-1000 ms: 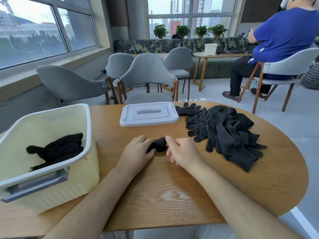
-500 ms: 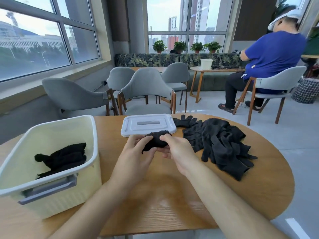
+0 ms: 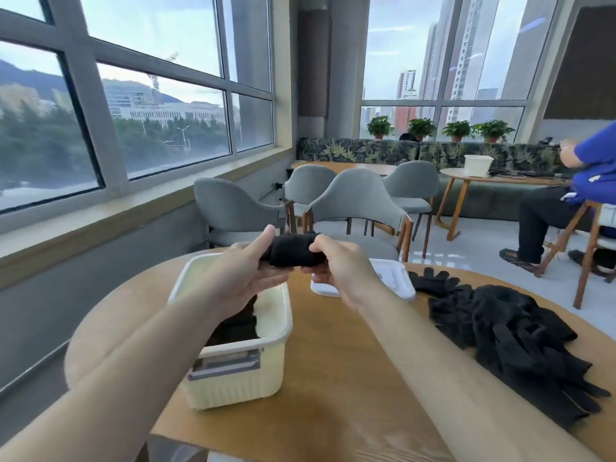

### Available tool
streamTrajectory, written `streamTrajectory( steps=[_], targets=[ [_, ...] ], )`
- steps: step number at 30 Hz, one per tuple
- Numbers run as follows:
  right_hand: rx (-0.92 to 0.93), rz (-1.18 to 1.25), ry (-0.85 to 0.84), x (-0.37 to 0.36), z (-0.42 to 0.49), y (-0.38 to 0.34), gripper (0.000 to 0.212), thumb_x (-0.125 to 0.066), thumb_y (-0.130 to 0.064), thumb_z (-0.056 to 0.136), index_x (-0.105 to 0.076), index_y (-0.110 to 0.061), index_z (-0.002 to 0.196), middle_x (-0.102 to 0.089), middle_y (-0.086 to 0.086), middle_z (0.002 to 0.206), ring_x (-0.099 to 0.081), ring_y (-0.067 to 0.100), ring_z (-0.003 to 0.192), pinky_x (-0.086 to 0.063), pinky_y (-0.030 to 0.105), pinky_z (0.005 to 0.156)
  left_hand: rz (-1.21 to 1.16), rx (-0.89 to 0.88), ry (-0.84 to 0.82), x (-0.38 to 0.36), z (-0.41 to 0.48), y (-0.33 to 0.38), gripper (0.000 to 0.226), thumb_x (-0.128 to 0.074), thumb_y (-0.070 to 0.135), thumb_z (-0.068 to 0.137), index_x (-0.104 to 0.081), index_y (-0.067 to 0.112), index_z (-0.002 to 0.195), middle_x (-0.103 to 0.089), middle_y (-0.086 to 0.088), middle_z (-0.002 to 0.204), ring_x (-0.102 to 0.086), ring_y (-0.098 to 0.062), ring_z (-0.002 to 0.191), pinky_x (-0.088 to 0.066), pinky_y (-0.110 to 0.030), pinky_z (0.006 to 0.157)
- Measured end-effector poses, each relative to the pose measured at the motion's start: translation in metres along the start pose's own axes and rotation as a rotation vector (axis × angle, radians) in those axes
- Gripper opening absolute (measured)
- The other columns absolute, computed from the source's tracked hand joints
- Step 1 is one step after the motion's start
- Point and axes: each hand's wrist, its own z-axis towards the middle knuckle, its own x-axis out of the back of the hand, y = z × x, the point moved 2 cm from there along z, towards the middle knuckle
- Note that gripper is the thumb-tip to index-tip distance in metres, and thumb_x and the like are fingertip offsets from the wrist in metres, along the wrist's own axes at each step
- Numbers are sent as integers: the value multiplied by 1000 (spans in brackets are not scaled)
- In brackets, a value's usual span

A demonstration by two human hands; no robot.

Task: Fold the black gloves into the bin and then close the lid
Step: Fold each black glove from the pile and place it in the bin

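Glove bundle [image 3: 293, 251] is now lifted off the table [image 3: 333, 378], held up near the bin [image 3: 233, 385]. Left hand [image 3: 245, 273] and right hand [image 3: 338, 268] both grip its ends. Fold looks done; drop-in next. Pile [image 3: 516, 331] remains, lid [image 3: 396, 278] off.

Matt knit gloves [image 3: 520, 331], ribbed plastic bin [image 3: 233, 385], wood-grain table [image 3: 333, 378].

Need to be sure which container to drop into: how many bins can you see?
2. One cream bin on the near table, left of centre; one white bin on the far table by the sofa. Others may be hidden.
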Motion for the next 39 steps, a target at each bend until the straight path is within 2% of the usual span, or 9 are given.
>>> streamTrajectory(
  steps=[3,8,11,17,21,23,27,35,39],
  targets=[
    [-45,-47,-126,-36,12,1,14,-58,-14,91,-65,-4,97,-68,14,92,-72,22,68,-55,30,60,-33,48,10,43,1,5,34,-65,26,96,-64,5,123,-65,-20,124,-71,-30,105,-60,-33,81],
    [-128,-412,-341,-84,34,3,18,-55,-7,91,-61,-2,107,-70,16,96,-76,28,74,-62,35,74,230,101,23,102,3,9,23,-66,16,95,-70,4,115,-67,-18,121,-69,-29,108,-61,-38,83],
    [-100,-798,-465,-107,45,11,23,-61,-14,89,-65,-6,111,-70,15,108,-74,28,92,-62,33,75,518,171,41,120,10,7,18,-64,17,97,-70,4,108,-69,-19,112,-71,-29,100,-62,-40,82],
    [-348,-1120,-727,-129,58,42,38,-68,-8,88,-63,-5,125,-68,13,108,-73,18,72,-59,22,58,1217,298,-154,110,26,-12,15,-57,27,100,-69,18,99,-71,-5,103,-72,-22,87,-61,-33,84],
    [-456,-1186,-770,-138,63,64,29,-65,4,90,-61,1,118,-64,18,98,-71,27,85,-62,33,84,1406,443,-286,100,46,-39,24,-51,26,101,-61,10,115,-68,-11,109,-69,-27,84,-60,-34,85],
    [-491,-1220,-786,-141,65,75,31,-62,5,93,-60,5,124,-62,19,97,-70,30,93,-60,32,81,1480,497,-312,103,56,-53,28,-50,26,101,-60,7,119,-68,-15,114,-69,-29,84,-61,-34,80],
    [-512,-1307,-791,-149,70,94,41,-61,3,97,-52,8,136,-58,26,128,-67,35,115,-59,33,88,1631,419,-377,110,69,-74,18,-55,26,99,-62,10,92,-71,-13,104,-67,-29,87,-58,-38,84],
    [-509,-1429,-825,-154,81,112,44,-65,-12,99,-54,5,138,-64,20,126,-68,24,94,-55,34,101,1785,321,-450,111,72,-86,17,-67,30,93,-60,18,85,-67,-4,91,-67,-27,91,-56,-41,90],
    [-497,-1476,-826,-157,82,115,42,-66,-18,99,-58,3,135,-67,18,127,-69,23,98,-54,35,102,1869,264,-447,105,70,-83,18,-64,27,95,-67,15,108,-60,0,88,-58,-22,88,-52,-36,91]
  ],
)
